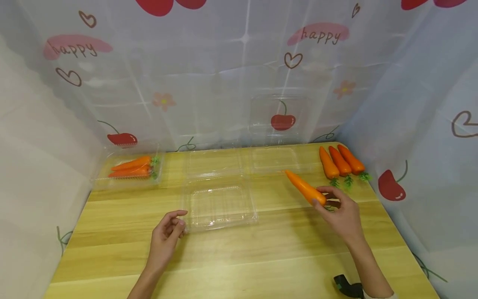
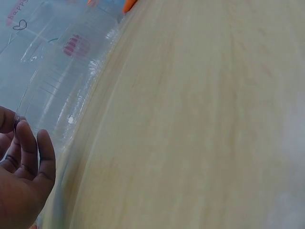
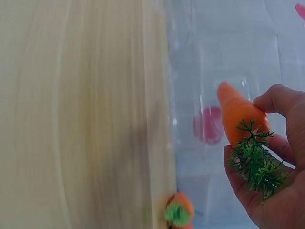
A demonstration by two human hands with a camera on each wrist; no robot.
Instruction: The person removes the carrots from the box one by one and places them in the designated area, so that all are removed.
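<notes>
My right hand holds an orange toy carrot by its thick end, above the table. The narrow tip points to the back left; in the right wrist view its green leafy top lies by the palm. On the left, my left hand is at the near left edge of an opened clear plastic box. Its thumb and forefinger pinch that edge. No carrot shows in this box, and its lid lies back behind it.
Several carrots lie side by side at the back right. A closed clear box with carrots inside stands at the back left. Another opened clear box stands by the curtain. A black bent object is near the right forearm.
</notes>
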